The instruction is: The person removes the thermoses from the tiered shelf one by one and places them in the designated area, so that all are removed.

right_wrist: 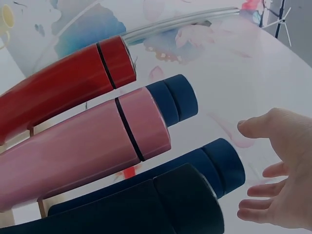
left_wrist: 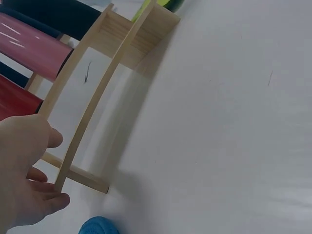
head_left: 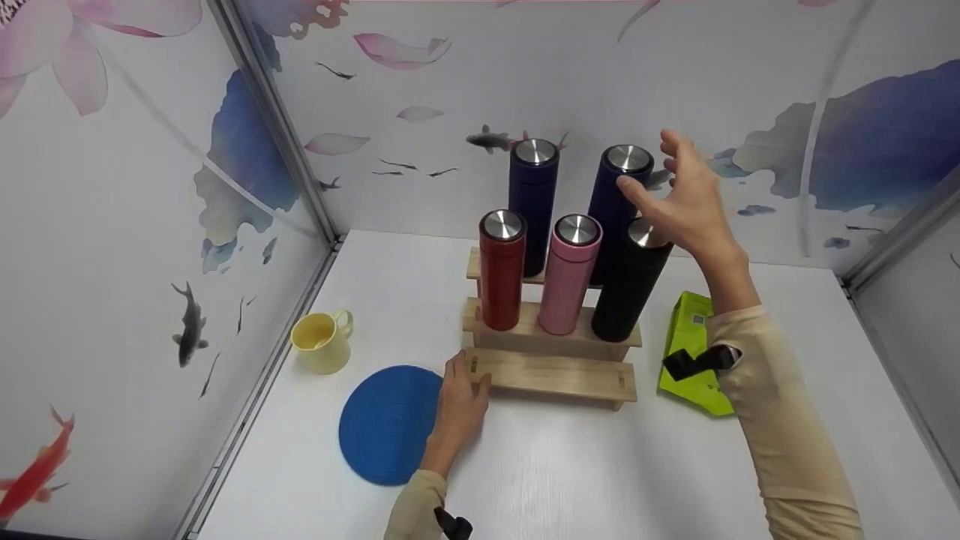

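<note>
**A:** As we come in on the head view, the right hand (head_left: 686,199) is splayed by the tops of the black bottle (head_left: 630,289) and the right-hand navy bottle (head_left: 609,210), grasping nothing!

**B:** And the left hand (head_left: 459,412) grips the left end of the wooden rack's (head_left: 555,375) lowest shelf. Blue mat (head_left: 382,431) right beside it, bare table (head_left: 585,480) in front, wall (head_left: 420,202) close behind the back bottles. Green pouch (head_left: 684,322) to the right, its pale label too small to read.

**A:** Left wrist view: thumb and fingers straddle that shelf end, plenty of white tabletop alongside!

**B:** Right wrist view: fingers spread, a gap before the black and navy caps, pink bottle (right_wrist: 87,146) and red bottle (right_wrist: 63,87) farther off!
</note>
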The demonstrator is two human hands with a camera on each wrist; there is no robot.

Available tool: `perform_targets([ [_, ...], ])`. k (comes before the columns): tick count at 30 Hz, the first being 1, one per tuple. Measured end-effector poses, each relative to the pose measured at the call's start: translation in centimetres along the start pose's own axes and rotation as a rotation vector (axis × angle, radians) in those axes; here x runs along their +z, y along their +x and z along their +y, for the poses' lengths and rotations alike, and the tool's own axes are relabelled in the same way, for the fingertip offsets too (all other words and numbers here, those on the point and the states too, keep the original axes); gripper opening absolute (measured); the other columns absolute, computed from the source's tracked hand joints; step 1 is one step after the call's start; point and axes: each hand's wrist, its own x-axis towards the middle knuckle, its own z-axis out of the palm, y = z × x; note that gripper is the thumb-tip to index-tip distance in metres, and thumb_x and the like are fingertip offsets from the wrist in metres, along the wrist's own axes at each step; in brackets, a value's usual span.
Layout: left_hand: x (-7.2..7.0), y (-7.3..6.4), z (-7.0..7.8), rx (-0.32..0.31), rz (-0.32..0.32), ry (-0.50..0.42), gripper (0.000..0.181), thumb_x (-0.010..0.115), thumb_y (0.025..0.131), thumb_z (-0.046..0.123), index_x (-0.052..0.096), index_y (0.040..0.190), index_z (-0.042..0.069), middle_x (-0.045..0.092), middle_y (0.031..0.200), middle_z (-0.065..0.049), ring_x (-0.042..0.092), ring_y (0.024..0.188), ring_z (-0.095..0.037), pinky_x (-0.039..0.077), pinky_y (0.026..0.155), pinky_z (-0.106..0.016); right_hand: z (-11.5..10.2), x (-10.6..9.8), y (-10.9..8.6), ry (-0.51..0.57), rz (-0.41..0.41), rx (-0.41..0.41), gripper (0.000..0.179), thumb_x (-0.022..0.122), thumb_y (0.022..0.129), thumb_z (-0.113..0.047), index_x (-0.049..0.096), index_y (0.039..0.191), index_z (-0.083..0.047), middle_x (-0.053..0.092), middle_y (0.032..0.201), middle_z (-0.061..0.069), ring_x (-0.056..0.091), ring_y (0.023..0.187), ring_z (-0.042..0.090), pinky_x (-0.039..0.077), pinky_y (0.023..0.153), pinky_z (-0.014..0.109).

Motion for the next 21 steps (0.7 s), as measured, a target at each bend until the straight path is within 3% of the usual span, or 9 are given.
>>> perform_targets([
  [9,1.1,0.4,-0.2,-0.047,0.06,-0.054,0.059,0.067,0.098,0.015,0.041,0.144,-0.012,0.053,0.137,-0.025,0.055,0.129,-0.038,0.047,0.107,-0.05,1.5,1.2,1.0,0.033,-0.048,0.084,0.082,0.074,0.09,-0.035,0.035,0.153,0.001,0.046,0.15,0.029,0.047,0.137,0.05,0.039,0.112,0.06],
  [16,1.7,0.9,-0.2,-0.093,0.129,-0.162,0.06,0.069,0.096,0.013,0.043,0.144,-0.012,0.056,0.136,-0.027,0.055,0.13,-0.04,0.045,0.109,-0.052,1.5,2.0,1.3,0.027,-0.049,0.077,0.082,0.074,0.09,-0.036,0.036,0.152,0.002,0.05,0.146,0.029,0.053,0.131,0.046,0.042,0.111,0.057],
  [21,1.9,0.8,-0.3,-0.129,0.162,-0.201,0.06,0.07,0.095,0.013,0.045,0.144,-0.01,0.054,0.142,-0.028,0.052,0.134,-0.041,0.044,0.11,-0.052,1.5,2.6,1.4,0.012,-0.007,0.056,0.078,0.077,0.089,-0.035,0.041,0.147,0.002,0.058,0.138,0.027,0.058,0.124,0.04,0.046,0.106,0.053],
])
